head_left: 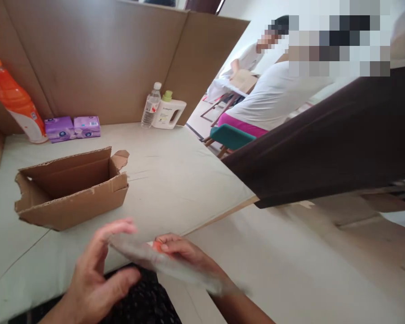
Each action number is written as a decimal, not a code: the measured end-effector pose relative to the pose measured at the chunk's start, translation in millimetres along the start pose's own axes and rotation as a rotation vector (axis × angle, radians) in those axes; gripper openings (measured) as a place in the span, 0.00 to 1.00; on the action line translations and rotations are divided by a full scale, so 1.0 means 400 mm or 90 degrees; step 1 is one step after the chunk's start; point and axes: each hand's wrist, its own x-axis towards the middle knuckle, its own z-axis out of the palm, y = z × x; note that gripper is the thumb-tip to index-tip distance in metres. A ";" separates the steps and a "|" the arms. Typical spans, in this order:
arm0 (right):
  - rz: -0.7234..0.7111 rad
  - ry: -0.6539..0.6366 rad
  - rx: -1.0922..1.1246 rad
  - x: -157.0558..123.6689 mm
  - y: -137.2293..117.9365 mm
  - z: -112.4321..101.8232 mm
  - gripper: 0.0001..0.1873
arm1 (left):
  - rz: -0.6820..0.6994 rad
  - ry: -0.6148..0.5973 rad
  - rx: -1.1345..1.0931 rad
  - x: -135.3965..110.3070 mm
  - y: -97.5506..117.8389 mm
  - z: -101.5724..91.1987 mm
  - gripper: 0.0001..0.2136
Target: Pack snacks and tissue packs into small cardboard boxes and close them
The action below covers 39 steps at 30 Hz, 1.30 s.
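Observation:
My right hand [184, 249] is closed, thumb on top, around a small orange piece [158, 246] with a bit of white beside it. A long greyish, see-through strip [175, 267], smeared by motion, runs along this hand toward the wrist and toward the left; it looks like thin film, but its kind is unclear. My left hand [101, 265] is open, thumb and fingers apart, close to the strip's left end. Whether the fingertips touch it cannot be told. Beyond my left hand stands an open brown cardboard box [74, 209] with torn edges.
Along a cardboard screen [104, 58] at the back stand an orange bottle [20, 110], purple tissue packs [72, 128], a clear water bottle [151, 108] and a white jug [168, 114]. The pale table [175, 180] ends at right. Two people sit beyond, near a dark panel [340, 135].

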 end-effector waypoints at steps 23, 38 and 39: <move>-0.283 0.194 -0.267 -0.124 -0.063 0.151 0.16 | -0.368 0.109 0.054 -0.128 -0.001 -0.031 0.14; -0.650 0.109 -0.623 -0.067 -0.071 0.187 0.15 | 0.081 0.042 0.448 -0.188 -0.022 -0.109 0.22; -0.643 0.097 -0.603 -0.060 -0.073 0.186 0.16 | 0.141 0.011 0.472 -0.194 -0.025 -0.112 0.21</move>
